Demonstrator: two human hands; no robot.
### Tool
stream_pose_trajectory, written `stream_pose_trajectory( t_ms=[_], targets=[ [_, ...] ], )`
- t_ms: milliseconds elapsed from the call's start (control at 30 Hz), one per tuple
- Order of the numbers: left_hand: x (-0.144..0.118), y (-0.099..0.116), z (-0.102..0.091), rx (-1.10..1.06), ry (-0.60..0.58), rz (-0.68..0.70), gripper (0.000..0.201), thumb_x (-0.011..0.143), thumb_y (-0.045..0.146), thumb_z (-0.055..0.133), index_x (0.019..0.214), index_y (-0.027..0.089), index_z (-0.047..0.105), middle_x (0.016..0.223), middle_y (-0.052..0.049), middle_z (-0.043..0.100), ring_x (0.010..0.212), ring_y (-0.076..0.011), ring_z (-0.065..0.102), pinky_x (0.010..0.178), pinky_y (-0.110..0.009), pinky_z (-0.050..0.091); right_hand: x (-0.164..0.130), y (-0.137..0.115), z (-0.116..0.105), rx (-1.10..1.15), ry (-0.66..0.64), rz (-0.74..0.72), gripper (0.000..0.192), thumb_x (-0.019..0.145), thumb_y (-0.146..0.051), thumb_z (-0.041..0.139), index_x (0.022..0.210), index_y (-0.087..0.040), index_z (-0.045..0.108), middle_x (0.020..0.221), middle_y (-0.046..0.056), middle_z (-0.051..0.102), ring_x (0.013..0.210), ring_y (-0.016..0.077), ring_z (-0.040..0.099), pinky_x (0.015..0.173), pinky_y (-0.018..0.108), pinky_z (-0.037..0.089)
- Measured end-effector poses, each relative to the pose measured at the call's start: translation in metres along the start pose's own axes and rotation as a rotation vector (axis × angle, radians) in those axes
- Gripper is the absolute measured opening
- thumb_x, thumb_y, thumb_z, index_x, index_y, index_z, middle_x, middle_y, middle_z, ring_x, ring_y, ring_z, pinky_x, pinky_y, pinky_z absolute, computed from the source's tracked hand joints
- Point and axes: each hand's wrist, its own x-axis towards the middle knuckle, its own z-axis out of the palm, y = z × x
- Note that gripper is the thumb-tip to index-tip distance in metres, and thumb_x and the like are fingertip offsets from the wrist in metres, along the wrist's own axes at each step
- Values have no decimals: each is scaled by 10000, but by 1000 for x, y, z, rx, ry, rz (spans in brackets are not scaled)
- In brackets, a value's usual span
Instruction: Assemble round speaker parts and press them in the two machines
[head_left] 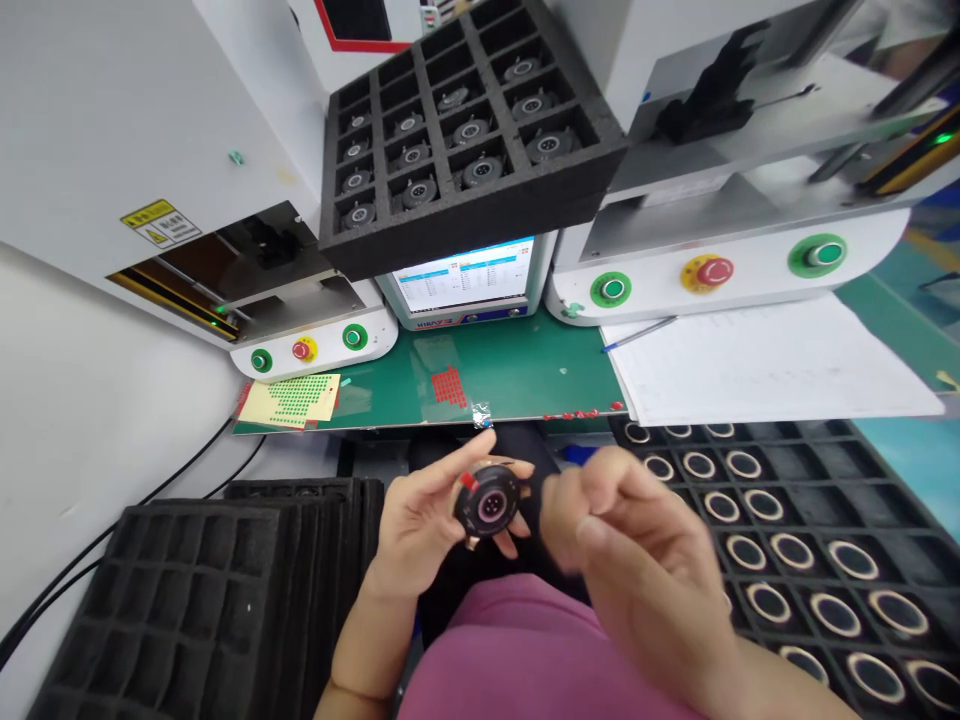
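My left hand (416, 520) holds a small round black part (487, 505) with a pinkish centre and a red sticker at its upper left edge. The part is gripped between thumb and fingers, face up, just in front of my body. My right hand (630, 545) is blurred, right beside the part, fingers loosely curled with nothing visible in them. Both hands hover below the edge of the green mat (525, 370).
A black foam tray (862, 520) of ring-shaped parts lies at the right. Empty black foam trays (187, 600) are stacked at the left. Another foam tray (465, 130) with round parts rests atop a monitor (465, 275). Sticker sheets (300, 398), red stickers (450, 385), paper (765, 360) and two machines flank it.
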Motion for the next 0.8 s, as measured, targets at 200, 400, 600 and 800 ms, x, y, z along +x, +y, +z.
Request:
stream_pose_trajectory(
  t_ms=[200, 400, 600, 800],
  targets=[
    [-5, -3, 13, -429, 107, -311, 369, 1009, 342, 376, 1077, 113, 657, 708, -67, 670, 490, -118, 630, 379, -156, 474, 5, 6, -4, -388, 39, -196, 188, 872, -215, 680, 1052, -264, 700, 1042, 38, 717, 988, 157, 689, 895, 262, 570],
    [-8, -7, 23, -176, 261, -192, 266, 967, 396, 507, 880, 155, 576, 687, 17, 572, 418, -38, 482, 372, -122, 406, 4, 13, -1, -386, -49, -107, 208, 882, -203, 665, 1061, -292, 723, 1095, 39, 743, 986, 193, 716, 825, 304, 618],
    [-10, -12, 28, 229, 258, -34, 199, 994, 313, 474, 867, 177, 543, 619, 47, 511, 410, -30, 401, 389, -129, 327, 1, 19, -1, -192, -51, -11, 169, 908, -321, 643, 1042, -299, 744, 1156, 68, 727, 933, 207, 713, 567, 239, 587],
    [-13, -6, 29, 522, 168, 29, 130, 997, 246, 440, 1016, 196, 559, 718, 17, 576, 530, -76, 481, 498, -180, 421, 0, 20, 3, -126, -52, 43, 161, 910, -323, 636, 1023, -291, 747, 1177, 62, 720, 1035, 203, 685, 789, 285, 593]
  ],
)
